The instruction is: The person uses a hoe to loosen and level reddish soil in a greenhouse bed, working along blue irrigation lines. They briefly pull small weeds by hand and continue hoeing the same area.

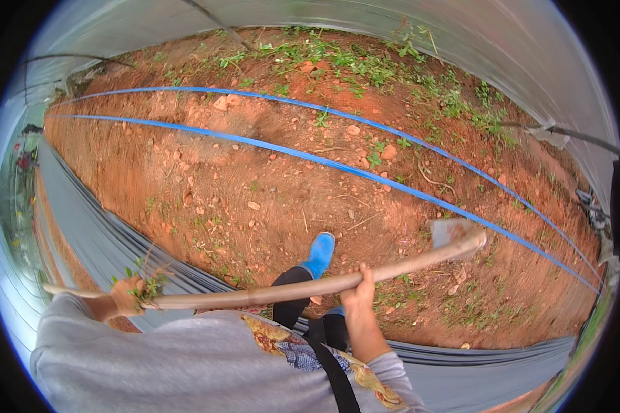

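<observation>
A long wooden handle (pixel 258 295) runs across the front of my body, with a flat metal hoe blade (pixel 448 231) at its right end, close to the soil. My right hand (pixel 359 286) grips the handle around its middle. Toward the left end, my left hand (pixel 126 297) is closed around a bunch of uprooted weeds (pixel 154 285) and lies against the handle; whether its fingers also wrap the wood is hard to tell. The blade is slightly blurred and stands near the lower blue strap.
Two blue straps (pixel 310 156) stretch over reddish, stony soil (pixel 268 206). Green weeds (pixel 361 67) grow along the far edge by the plastic tunnel wall (pixel 475 41). Grey ground sheeting (pixel 444 366) lies by my feet, near a blue boot (pixel 322 253). Dark hoops support the plastic.
</observation>
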